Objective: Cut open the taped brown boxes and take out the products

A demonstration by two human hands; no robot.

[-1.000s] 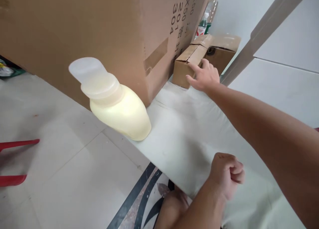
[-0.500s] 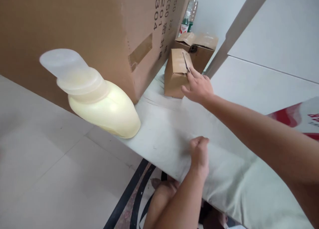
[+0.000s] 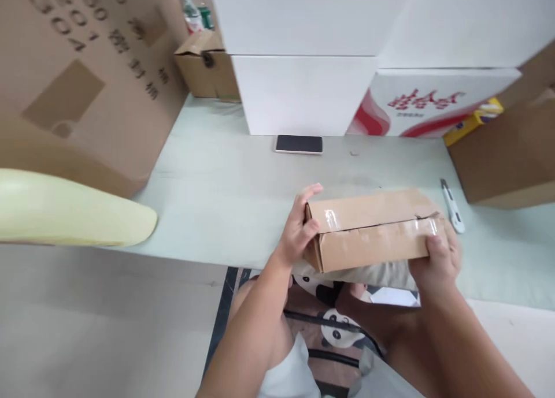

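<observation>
I hold a small taped cardboard box (image 3: 368, 230) with both hands, just above the near edge of a pale cloth-covered table (image 3: 225, 207). My left hand (image 3: 299, 230) grips its left end, fingers wrapped over the top edge. My right hand (image 3: 437, 256) grips its right end, thumb over the front face. Clear tape runs along the box's top seam.
A phone (image 3: 299, 144) lies face up behind the box. A box cutter (image 3: 451, 212) lies to the right. A big cardboard carton (image 3: 82, 80) and a cream plastic jug (image 3: 73, 216) stand left. White boxes (image 3: 303, 57), a red-printed box (image 3: 429, 106) and brown boxes (image 3: 507, 155) line the back and right.
My right hand reached a small box at the far left, pulled it up on end, and now both hands hold it in front of me. My view swung right.
</observation>
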